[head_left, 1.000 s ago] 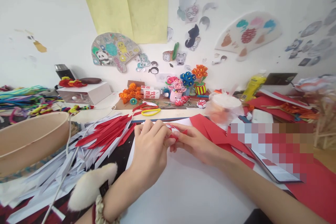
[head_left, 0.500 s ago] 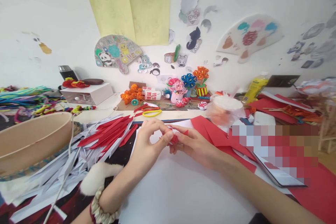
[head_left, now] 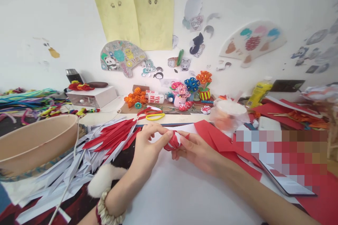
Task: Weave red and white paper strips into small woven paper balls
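Both my hands meet over a white sheet (head_left: pixel 185 190) at the middle of the table. My left hand (head_left: pixel 149 147) and my right hand (head_left: pixel 196 149) pinch a small red-and-white paper ball (head_left: pixel 172 141) between their fingertips, fingers curled round it. A pile of red and white paper strips (head_left: pixel 111 134) lies just left of my left hand. A pale scrunchie sits on my left wrist.
A tan bowl (head_left: pixel 34 144) stands at the left. Red paper sheets (head_left: pixel 219 137) lie to the right, a wrapped white tub (head_left: pixel 228 114) behind them. Yellow-handled scissors (head_left: pixel 154 115), a glue bottle (head_left: pixel 154 97) and paper flower pots (head_left: pixel 191 89) sit by the wall.
My fingers have turned the little paper piece; it now shows as a rounder red-and-white ball between the fingertips. The view has tilted slightly upward.
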`<state>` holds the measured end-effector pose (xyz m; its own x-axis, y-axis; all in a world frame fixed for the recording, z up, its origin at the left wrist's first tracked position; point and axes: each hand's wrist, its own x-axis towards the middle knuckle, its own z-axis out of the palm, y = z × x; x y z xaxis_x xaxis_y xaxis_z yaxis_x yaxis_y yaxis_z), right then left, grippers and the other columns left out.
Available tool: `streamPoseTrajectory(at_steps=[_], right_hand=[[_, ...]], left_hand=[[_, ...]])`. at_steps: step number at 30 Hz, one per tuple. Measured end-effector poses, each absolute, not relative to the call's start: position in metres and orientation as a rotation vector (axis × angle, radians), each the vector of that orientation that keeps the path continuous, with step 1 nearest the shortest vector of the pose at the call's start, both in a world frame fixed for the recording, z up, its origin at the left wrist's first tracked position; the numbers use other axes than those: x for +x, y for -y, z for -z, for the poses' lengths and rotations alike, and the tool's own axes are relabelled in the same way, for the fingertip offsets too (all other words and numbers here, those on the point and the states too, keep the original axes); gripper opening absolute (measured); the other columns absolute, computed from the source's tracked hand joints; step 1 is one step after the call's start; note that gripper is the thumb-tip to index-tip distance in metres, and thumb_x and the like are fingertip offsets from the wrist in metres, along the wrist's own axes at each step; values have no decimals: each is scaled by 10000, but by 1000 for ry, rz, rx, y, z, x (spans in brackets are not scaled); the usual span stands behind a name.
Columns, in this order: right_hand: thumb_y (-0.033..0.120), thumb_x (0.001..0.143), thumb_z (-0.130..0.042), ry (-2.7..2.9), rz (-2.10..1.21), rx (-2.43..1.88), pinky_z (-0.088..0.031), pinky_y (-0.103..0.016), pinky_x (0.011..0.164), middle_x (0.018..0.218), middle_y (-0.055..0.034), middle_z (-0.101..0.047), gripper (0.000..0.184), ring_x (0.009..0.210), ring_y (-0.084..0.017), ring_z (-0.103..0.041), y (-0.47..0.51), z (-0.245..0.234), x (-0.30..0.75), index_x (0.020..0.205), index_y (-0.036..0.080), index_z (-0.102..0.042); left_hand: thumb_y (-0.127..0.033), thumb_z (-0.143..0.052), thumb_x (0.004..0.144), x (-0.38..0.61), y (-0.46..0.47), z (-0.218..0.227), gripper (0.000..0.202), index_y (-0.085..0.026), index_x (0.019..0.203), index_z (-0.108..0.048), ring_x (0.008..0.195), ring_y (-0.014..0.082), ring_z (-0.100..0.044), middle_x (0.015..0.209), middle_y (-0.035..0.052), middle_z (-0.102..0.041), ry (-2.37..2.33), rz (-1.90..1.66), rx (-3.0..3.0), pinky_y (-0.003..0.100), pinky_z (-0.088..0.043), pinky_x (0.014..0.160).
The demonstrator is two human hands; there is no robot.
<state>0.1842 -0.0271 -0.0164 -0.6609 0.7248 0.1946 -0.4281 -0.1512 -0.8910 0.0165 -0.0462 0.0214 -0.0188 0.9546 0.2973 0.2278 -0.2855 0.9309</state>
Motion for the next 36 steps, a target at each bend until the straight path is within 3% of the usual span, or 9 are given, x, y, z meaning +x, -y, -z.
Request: streamPoseTrajectory(at_steps=[5,11,17,23,31,36], right_hand=[[351,905,-608,1336,-1903,-333,-454,-305,818,1013,-57,-612,292,835,-130,-578,29,13,185,1148,194,-651],[319,901,-619,1231,-1892,-381,-431,-359,870,1008,-44,-646,428,860,-149,-594,26,12,188,1316,282,-523],[317,847,-682,1283,-1848,-446,-429,-350,846,997,-42,-628,426,847,-154,-570,25,13,187,1256,257,-578],[319,841,-684,1233,-1795,-506,-430,-369,863,1031,-32,-624,546,860,-163,-587,24,13,190,1339,323,-461],[323,834,-689,1310,-1730,-541,-430,-365,846,1016,-34,-602,532,829,-155,-577,23,13,191,1314,285,-462],[313,836,-685,1355,-1703,-544,-428,-365,853,1025,-32,-590,534,832,-150,-569,21,13,194,1318,288,-456]], left_hand=[[-430,-692,736,14,42,-19,266,-169,701,-660,629,150,-495,645,12,-601,-1089,-1202,1255,299,-370,665],[-442,-663,771,14,45,-22,256,-204,857,-701,804,191,-554,926,44,-682,-1130,-1338,1501,305,-399,715],[-366,-657,792,15,49,-23,154,-224,739,-677,856,201,-555,843,21,-681,-1234,-1327,1793,314,-388,731],[-346,-646,822,11,49,-26,126,-228,781,-630,897,196,-538,883,15,-645,-1215,-1401,1984,326,-395,798],[-321,-661,833,10,46,-23,75,-247,820,-655,949,207,-503,912,5,-582,-1295,-1310,2223,355,-316,883],[-357,-610,867,8,46,-23,158,-264,765,-687,934,214,-484,911,17,-562,-1322,-1223,2291,362,-325,863]])
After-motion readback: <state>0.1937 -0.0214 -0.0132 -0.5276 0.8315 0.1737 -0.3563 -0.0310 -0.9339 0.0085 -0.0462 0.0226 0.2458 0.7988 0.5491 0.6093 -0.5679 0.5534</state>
